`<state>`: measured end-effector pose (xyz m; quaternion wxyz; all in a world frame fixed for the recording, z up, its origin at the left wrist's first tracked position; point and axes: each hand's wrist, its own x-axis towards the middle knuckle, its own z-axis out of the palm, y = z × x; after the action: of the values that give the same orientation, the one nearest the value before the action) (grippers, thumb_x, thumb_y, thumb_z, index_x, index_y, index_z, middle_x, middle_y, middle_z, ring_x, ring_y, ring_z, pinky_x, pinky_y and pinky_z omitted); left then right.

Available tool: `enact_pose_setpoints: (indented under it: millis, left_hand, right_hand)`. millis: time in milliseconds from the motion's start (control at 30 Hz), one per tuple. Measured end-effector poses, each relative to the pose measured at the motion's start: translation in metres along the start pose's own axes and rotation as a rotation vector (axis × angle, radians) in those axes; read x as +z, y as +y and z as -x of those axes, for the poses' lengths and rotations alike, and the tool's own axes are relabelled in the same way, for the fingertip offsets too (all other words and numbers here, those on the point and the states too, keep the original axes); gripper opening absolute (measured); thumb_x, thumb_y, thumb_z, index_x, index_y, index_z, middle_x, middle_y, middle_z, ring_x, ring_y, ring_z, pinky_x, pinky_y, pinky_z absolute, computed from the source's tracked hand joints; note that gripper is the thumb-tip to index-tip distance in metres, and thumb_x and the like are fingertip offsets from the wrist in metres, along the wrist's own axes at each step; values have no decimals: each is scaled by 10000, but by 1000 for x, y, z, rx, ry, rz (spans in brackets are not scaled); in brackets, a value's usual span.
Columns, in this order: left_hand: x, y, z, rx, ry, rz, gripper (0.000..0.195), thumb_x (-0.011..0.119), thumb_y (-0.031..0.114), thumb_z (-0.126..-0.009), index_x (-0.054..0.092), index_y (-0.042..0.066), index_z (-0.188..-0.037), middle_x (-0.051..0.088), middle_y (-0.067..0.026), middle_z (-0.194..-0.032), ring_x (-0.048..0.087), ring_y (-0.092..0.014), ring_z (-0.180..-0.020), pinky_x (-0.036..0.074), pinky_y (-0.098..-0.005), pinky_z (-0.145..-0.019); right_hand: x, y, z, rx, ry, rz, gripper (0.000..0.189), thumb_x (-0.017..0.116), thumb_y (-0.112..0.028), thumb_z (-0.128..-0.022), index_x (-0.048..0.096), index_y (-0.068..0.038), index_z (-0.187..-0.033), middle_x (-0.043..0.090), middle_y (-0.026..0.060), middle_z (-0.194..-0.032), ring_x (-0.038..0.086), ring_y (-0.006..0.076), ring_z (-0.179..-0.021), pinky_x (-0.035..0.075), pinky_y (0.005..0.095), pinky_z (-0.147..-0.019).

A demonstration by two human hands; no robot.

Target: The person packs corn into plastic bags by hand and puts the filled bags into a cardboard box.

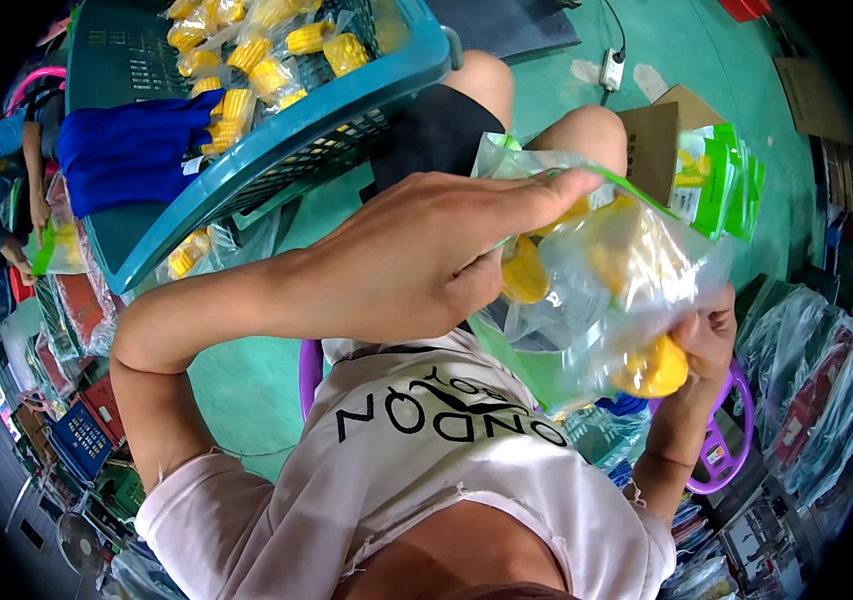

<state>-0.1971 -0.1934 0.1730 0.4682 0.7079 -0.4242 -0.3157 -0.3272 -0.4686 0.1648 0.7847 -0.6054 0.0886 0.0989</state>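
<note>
My left hand (426,259) is closed on the green top edge of a clear plastic bag (584,315), with the thumb lying along that edge. Lower on the bag's far right side, my right hand (708,334) grips the plastic. Yellow corn pieces (651,367) show through the film, one of them beside the right fingers. Glare hides part of the contents. To the left of my knees stands a teal plastic basket (306,142), holding several wrapped corn cob pieces (269,75). A blue cloth (126,146) hangs over its near rim.
Beyond the bag, a cardboard box (648,146) stands beside a stack of green-edged printed bags (726,180). A power strip (611,70) with a cord lies on the green floor. At far left, a co-worker's hands (21,259) hold a similar bag. Plastic-wrapped stacks (809,397) stand at right.
</note>
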Motion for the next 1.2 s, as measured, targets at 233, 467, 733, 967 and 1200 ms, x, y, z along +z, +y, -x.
enact_pose_setpoints:
  millis: [233, 467, 733, 967, 1200]
  left_hand:
    - [-6, -19, -1, 34, 148, 43, 671, 451, -35, -759, 342, 80, -1411, 570, -65, -1143, 527, -102, -763, 422, -220, -678]
    - [-9, -11, -1, -101, 156, 198, 711, 456, -53, -745, 334, 116, -1425, 423, 69, -740, 241, -32, -578, 238, -177, -510]
    - [-12, -18, 0, -146, 167, 206, 742, 443, -75, -730, 321, 127, -1434, 356, 72, -717, 211, -39, -585, 222, -179, -511]
    - [-15, -17, -7, -228, 80, 125, 715, 438, -76, -749, 317, 106, -1430, 579, -37, -921, 464, -72, -637, 397, -207, -568]
    - [-17, -29, 17, 161, 65, 0, 719, 467, -58, -700, 351, 103, -1392, 396, -177, -1388, 564, -372, -996, 484, -412, -791]
  right_hand:
    - [5, 9, -2, 32, 74, -406, 443, 450, -382, -937, 533, 21, -1100, 546, 205, -1128, 537, 318, -1072, 453, 466, -898]
    - [31, 6, -24, -62, 42, -36, 429, 482, -337, -931, 608, 61, -1027, 477, 238, -1297, 410, 373, -1250, 354, 469, -1008]
    - [38, -4, -12, -460, 363, 314, 472, 439, -345, -954, 439, 42, -1224, 519, 210, -1214, 497, 333, -1161, 382, 462, -1010]
    - [49, 6, -35, -355, -410, 1088, 538, 674, -56, -762, 494, -103, -1267, 562, 170, -1203, 589, 328, -1053, 514, 368, -832]
    - [62, -32, -38, -106, -541, 1236, 467, 707, -135, -719, 586, -88, -1168, 661, 130, -960, 643, 307, -826, 517, 360, -689]
